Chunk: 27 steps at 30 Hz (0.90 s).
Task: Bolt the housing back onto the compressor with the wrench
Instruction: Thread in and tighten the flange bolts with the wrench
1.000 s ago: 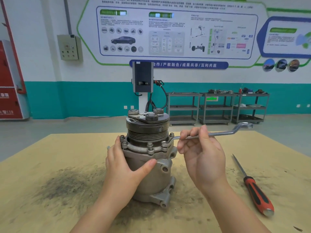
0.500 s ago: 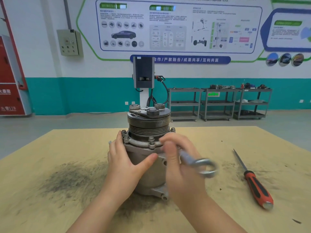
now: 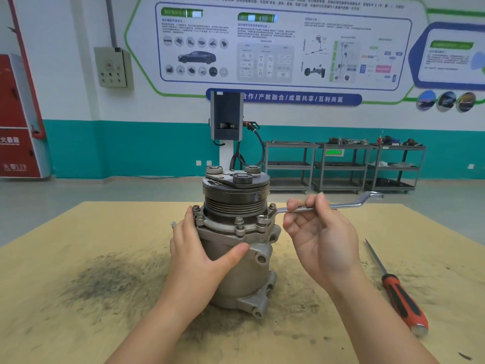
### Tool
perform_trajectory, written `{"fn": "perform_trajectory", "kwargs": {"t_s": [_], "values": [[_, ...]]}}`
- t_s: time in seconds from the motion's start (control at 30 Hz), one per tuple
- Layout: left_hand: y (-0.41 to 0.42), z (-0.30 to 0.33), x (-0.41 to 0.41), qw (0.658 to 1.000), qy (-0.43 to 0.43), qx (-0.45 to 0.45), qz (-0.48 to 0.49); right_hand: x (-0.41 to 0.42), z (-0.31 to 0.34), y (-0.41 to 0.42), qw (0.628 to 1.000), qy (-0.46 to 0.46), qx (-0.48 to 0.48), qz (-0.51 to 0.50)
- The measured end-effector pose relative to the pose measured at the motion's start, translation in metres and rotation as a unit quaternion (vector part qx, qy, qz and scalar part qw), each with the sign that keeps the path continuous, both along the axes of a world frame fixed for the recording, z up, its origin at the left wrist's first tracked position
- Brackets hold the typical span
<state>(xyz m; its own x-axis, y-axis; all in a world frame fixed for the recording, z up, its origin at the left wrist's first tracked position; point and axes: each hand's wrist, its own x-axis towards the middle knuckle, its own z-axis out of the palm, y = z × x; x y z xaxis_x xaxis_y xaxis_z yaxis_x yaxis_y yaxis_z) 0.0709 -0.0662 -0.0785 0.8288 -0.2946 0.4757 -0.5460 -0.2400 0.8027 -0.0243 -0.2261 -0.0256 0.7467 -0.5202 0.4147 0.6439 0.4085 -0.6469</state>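
Observation:
A grey metal compressor [image 3: 246, 274] stands upright at the middle of the wooden table. Its housing flange [image 3: 231, 227] carries several bolts under the black grooved pulley [image 3: 235, 198]. My left hand [image 3: 202, 256] wraps the compressor body from the left, thumb across the front. My right hand [image 3: 321, 237] pinches the shaft of a silver offset ring wrench [image 3: 343, 205]. The wrench lies level and points right, its near ring on the bolt [image 3: 272, 206] at the flange's right side.
A red-handled screwdriver [image 3: 399, 298] lies on the table [image 3: 78, 324] to the right of my right arm. Dark metal dust stains the board left of the compressor. Tool carts [image 3: 341, 166] and a charging post [image 3: 227, 122] stand far behind.
Half a second ago the wrench was swung round toward me at the compressor's front right. Now it points right again, level with the flange, as it did one second ago. My left hand stayed put.

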Motion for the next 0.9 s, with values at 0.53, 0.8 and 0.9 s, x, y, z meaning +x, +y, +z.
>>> {"fn": "perform_trajectory", "kwargs": {"t_s": [0.53, 0.8, 0.9], "values": [[-0.002, 0.000, 0.001, 1.000, 0.000, 0.005, 0.018, 0.005, -0.038, 0.050, 0.752, -0.174, -0.508, -0.382], [0.000, 0.001, 0.000, 1.000, 0.011, 0.002, 0.002, -0.007, -0.004, 0.023, 0.972, -0.065, -0.129, -0.184], [0.001, 0.002, -0.002, 1.000, 0.013, -0.004, -0.003, -0.005, -0.001, 0.012, 0.992, -0.026, -0.085, -0.094]]}}
